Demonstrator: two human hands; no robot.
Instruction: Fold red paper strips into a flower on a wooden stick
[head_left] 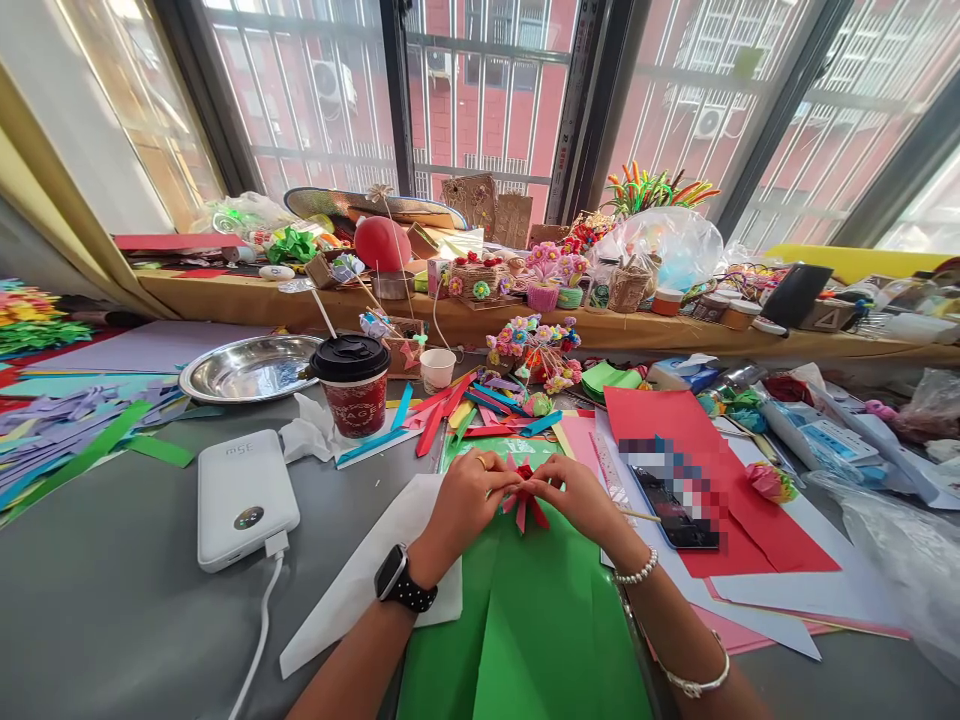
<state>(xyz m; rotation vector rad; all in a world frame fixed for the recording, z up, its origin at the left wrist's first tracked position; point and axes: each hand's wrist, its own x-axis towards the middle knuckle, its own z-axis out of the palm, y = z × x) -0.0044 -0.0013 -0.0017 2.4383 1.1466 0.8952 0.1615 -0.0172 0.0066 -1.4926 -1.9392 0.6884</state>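
Between my two hands is a paper flower [531, 512] with a red centre and pink-red strips that spread outward and hang down. My left hand [474, 497] pinches its left side between thumb and fingers. From the right, my right hand [581, 500] grips it the same way, and a thin wooden stick [637, 515] juts out beside that hand. Both hands are above a large green paper sheet [555, 630]. Part of the flower is hidden behind my fingertips.
A lidded coffee cup [352, 395] and a white power bank [247, 500] with a cable stand left. A phone [671, 510] lies on red paper [780, 530] at right. Coloured paper strips [450, 410] lie behind my hands; crafts crowd the window ledge [300, 300].
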